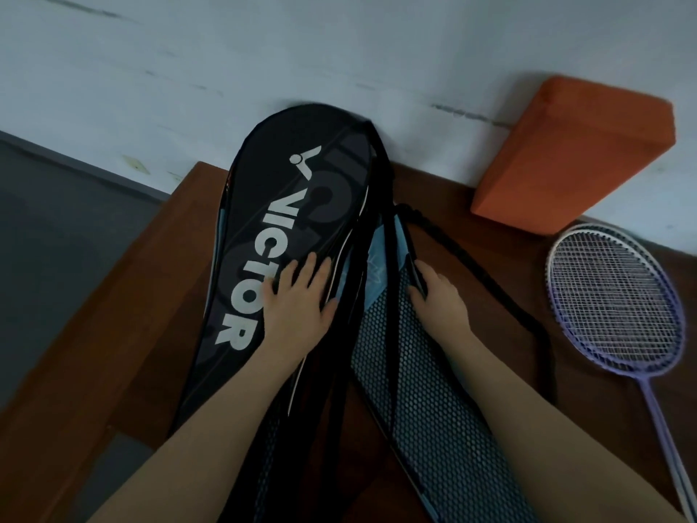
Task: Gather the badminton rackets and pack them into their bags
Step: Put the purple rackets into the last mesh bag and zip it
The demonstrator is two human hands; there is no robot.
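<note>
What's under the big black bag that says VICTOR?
A brown wooden table lies beneath the black VICTOR bag. At its right edge a blue mesh bag pokes out. The left hand presses on top. Whether rackets are inside cannot be seen.

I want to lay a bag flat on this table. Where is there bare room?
Bare wood shows left of the black bag, along the table edge, and between the cord and the rackets. The middle is crowded with bags; the orange block fills the back right.

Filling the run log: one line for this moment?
left hand: flat on black bag | right hand: gripping mesh bag edge | rackets: unpacked, right
</note>
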